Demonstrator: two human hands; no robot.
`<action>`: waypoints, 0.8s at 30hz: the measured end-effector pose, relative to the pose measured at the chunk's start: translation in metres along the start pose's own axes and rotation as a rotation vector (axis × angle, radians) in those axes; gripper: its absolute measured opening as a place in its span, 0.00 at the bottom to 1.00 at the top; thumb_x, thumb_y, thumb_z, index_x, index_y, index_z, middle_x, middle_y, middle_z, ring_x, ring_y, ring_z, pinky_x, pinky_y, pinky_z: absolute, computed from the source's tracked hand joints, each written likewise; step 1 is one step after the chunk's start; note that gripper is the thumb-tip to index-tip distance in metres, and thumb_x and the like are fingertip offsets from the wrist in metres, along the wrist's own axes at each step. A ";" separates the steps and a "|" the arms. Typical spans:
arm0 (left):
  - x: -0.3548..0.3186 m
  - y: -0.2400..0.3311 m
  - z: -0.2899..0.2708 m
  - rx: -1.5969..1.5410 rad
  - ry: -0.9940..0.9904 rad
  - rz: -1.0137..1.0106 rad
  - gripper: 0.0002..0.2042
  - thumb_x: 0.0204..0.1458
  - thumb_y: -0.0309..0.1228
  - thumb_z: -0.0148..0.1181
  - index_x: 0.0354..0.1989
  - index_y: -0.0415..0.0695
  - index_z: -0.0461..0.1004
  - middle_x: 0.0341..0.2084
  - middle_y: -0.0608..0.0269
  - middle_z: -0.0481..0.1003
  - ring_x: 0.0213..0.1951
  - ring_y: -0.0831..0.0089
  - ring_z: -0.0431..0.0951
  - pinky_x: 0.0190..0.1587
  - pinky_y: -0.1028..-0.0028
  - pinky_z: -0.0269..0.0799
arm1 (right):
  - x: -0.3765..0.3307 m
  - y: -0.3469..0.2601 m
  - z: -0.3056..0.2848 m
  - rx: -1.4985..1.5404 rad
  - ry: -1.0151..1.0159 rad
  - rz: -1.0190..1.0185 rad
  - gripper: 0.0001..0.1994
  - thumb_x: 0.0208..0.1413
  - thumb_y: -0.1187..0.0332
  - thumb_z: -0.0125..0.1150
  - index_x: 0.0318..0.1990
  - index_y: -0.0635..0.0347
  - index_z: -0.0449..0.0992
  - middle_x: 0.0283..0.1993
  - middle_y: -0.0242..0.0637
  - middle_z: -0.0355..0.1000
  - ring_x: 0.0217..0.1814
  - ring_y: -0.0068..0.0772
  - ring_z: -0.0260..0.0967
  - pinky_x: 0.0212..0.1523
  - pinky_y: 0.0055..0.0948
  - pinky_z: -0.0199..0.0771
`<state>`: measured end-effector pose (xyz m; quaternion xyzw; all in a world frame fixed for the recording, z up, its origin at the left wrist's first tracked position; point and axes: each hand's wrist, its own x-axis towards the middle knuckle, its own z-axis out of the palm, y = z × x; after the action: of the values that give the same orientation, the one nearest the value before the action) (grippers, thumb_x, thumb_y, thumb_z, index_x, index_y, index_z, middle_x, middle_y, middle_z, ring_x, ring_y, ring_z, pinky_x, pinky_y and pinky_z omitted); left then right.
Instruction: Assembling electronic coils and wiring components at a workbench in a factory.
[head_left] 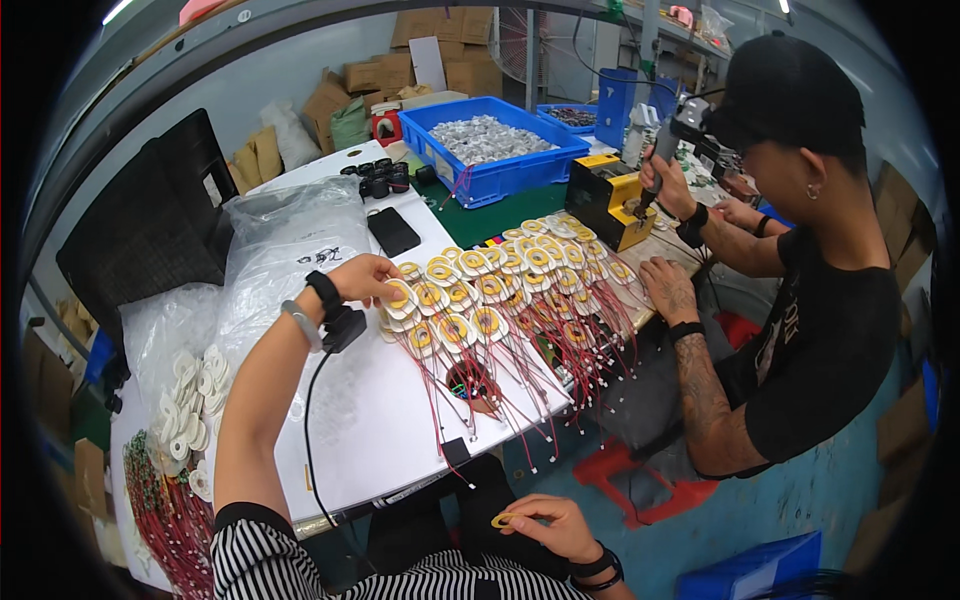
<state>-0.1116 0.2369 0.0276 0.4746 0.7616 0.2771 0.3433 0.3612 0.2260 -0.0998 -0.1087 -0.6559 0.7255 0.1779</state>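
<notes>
My left hand point(368, 279) reaches over the white table, its thumb and fingers closed on the edge of a white disc point(398, 300) with a yellow ring at its centre. That disc sits at the left end of several overlapping rows of similar white-and-yellow discs point(487, 322). Thin red wires point(510, 385) with small white plugs run from the rows and hang over the front edge. Low in front of my body, my right hand point(555, 527) pinches a small yellow ring point(504, 520) between thumb and finger.
Clear plastic bags point(300, 235) and a black phone point(394, 231) lie behind my left arm. White discs point(190, 405) and red wires pile up at the left. A blue crate point(490, 190) stands at the back. On the right, a person point(810, 300) holds a power tool point(665, 150) beside a yellow-black box point(610, 200).
</notes>
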 end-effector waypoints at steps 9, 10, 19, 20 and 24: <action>0.033 -0.029 -0.010 -0.015 0.201 -0.052 0.17 0.49 0.35 0.69 0.42 0.39 0.76 0.28 0.64 0.79 0.23 0.79 0.77 0.21 0.79 0.71 | 0.013 -0.009 0.002 -0.021 0.118 0.035 0.07 0.59 0.73 0.59 0.39 0.68 0.79 0.36 0.41 0.77 0.33 0.24 0.73 0.35 0.20 0.74; 0.031 -0.030 -0.008 -0.021 0.204 -0.052 0.17 0.49 0.35 0.69 0.42 0.39 0.76 0.28 0.64 0.79 0.23 0.79 0.77 0.21 0.79 0.71 | 0.013 -0.010 0.002 -0.024 0.137 0.040 0.07 0.59 0.73 0.59 0.39 0.68 0.78 0.35 0.40 0.77 0.32 0.24 0.73 0.34 0.20 0.74; -0.092 0.018 -0.016 0.089 0.446 0.254 0.13 0.55 0.34 0.61 0.41 0.36 0.77 0.31 0.59 0.79 0.28 0.75 0.79 0.32 0.75 0.74 | 0.011 0.004 0.022 0.031 0.020 0.242 0.07 0.61 0.72 0.57 0.40 0.68 0.76 0.30 0.39 0.76 0.24 0.20 0.70 0.26 0.18 0.72; -0.128 0.026 -0.018 0.092 0.465 0.206 0.13 0.55 0.34 0.61 0.41 0.36 0.77 0.31 0.59 0.79 0.28 0.75 0.79 0.32 0.75 0.74 | 0.010 0.007 0.027 0.047 -0.002 0.266 0.08 0.61 0.71 0.57 0.40 0.68 0.76 0.29 0.38 0.76 0.23 0.19 0.69 0.26 0.18 0.71; -0.254 0.021 -0.006 0.183 0.303 0.007 0.13 0.56 0.34 0.60 0.41 0.37 0.77 0.30 0.59 0.79 0.28 0.74 0.79 0.34 0.75 0.73 | 0.023 0.013 0.036 -0.022 -0.090 0.262 0.08 0.62 0.71 0.56 0.40 0.68 0.75 0.29 0.37 0.75 0.24 0.18 0.69 0.25 0.17 0.71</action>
<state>-0.0256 0.0127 0.1126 0.4593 0.8251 0.2761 0.1789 0.3248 0.2008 -0.1064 -0.1625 -0.6515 0.7393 0.0510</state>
